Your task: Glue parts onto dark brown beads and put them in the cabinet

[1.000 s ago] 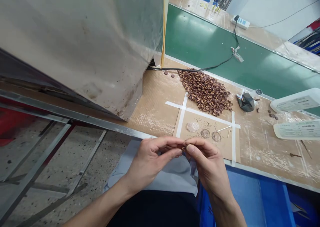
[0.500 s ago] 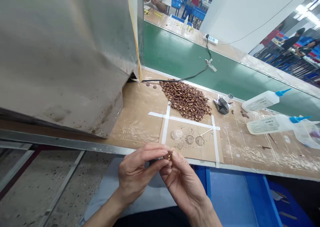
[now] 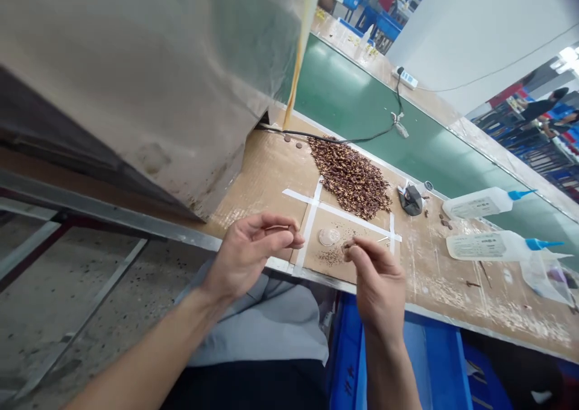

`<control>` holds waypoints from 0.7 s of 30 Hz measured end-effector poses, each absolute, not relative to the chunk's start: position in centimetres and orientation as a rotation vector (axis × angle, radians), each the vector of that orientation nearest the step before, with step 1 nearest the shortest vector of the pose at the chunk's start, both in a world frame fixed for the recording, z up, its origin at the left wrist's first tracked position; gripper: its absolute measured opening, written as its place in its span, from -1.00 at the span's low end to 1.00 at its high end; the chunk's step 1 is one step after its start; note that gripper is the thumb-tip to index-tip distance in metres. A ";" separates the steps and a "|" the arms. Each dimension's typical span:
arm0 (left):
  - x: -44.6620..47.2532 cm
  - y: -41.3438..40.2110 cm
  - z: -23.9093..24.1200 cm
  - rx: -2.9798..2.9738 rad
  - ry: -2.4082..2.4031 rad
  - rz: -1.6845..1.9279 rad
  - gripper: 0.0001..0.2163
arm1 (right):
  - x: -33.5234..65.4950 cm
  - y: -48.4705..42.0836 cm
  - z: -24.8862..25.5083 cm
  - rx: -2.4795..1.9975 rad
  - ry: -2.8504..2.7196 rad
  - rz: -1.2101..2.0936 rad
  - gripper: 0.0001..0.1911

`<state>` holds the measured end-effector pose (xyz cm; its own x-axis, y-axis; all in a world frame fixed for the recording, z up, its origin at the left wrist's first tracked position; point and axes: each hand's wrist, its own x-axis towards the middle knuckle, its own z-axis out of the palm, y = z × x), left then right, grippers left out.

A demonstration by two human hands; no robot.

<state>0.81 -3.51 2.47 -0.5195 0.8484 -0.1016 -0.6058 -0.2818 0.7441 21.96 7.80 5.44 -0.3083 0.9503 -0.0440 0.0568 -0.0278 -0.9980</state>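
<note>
My left hand (image 3: 251,250) hovers over the table's near edge, its fingers curled in a pinch; what it holds is too small to name. My right hand (image 3: 375,277) is to its right, fingertips pinched on a tiny brown piece above the taped cardboard square (image 3: 337,229). A clear round dish (image 3: 329,236) and a scatter of small grains lie on that square just beyond my fingers. A heap of small brown parts (image 3: 350,178) sits behind the square.
A large metal housing (image 3: 149,78) fills the left. Two white glue bottles with blue caps (image 3: 486,202) (image 3: 497,245) lie at the right, beside a dark crumpled object (image 3: 411,198). A black cable (image 3: 353,138) runs along the green conveyor belt (image 3: 407,120). Blue bin (image 3: 434,362) below. People sit far off.
My hands have come apart: the left stays near the table edge, the right has moved right and forward over the taped square. The camera view has tilted.
</note>
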 end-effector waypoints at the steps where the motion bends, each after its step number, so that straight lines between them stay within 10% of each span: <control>1: 0.6 -3.4 2.1 0.370 0.906 1.899 -0.78 | 22.2 8.8 5.4 -1.103 -1.590 1.292 -0.70; 21: 0.5 -3.0 0.5 0.374 0.736 1.898 -0.79 | 21.3 10.6 5.0 -0.648 -2.315 0.321 -0.89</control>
<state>0.52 -2.98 0.49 -0.4302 0.9002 -0.0670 -0.7101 -0.2916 0.6408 21.27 10.65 4.96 -0.6288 0.5344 0.5648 0.3607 0.8440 -0.3970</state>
